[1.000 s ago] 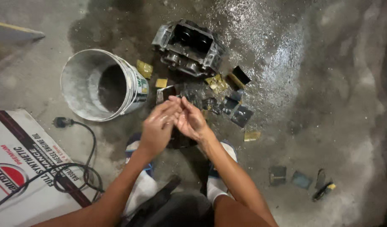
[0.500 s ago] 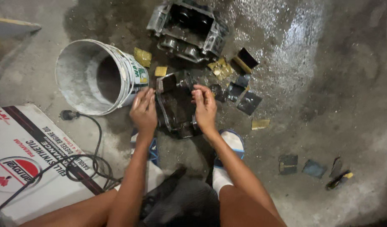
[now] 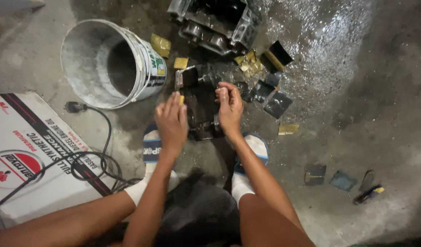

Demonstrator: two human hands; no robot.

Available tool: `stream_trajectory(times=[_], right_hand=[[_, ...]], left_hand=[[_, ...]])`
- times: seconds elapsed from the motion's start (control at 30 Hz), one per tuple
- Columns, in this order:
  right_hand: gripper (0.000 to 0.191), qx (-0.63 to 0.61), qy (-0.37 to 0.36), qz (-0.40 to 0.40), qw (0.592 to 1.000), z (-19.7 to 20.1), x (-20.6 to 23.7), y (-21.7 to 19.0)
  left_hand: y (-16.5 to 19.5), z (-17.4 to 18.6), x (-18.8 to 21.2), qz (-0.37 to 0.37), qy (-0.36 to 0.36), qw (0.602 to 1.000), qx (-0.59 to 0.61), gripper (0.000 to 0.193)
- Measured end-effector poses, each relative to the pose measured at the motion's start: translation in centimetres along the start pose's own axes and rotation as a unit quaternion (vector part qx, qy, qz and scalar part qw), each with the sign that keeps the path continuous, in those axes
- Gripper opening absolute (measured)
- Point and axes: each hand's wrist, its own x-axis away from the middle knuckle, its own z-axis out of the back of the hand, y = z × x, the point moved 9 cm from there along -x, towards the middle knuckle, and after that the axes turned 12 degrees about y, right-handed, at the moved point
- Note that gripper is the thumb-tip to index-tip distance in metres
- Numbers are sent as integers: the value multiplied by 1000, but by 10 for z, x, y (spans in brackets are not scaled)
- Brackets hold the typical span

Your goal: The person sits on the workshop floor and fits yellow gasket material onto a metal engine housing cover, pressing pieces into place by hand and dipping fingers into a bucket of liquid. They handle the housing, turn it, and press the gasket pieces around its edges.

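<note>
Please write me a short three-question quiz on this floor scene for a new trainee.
1. True or false: both hands are on the dark metal part between the feet.
2. Where does the white bucket lie from the left hand? A) far left, on its side B) right, upright C) behind the person
3. Fill in: the black cable runs across the white ____.

Key: 1. True; the right hand grips its other side. 2. A. 3. Cardboard box.
</note>
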Motion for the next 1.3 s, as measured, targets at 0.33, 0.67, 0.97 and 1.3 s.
stream_trajectory(times=[0.33, 0.67, 0.97, 1.3], right_hand=[[24, 3, -13, 21, 1000, 0, -3, 0], [21, 7, -25, 58, 998, 2, -5, -6], [18, 39, -50, 79, 995, -3, -6, -15], [15, 59, -41, 87, 994, 4, -10, -14]], left_hand=[[17, -47, 101, 55, -113, 991, 40, 29], [31, -50, 151, 173, -413, 894, -2, 93], [34, -49, 141, 147, -322, 932, 77, 103], [27, -75, 134, 117, -279, 953, 29, 92]])
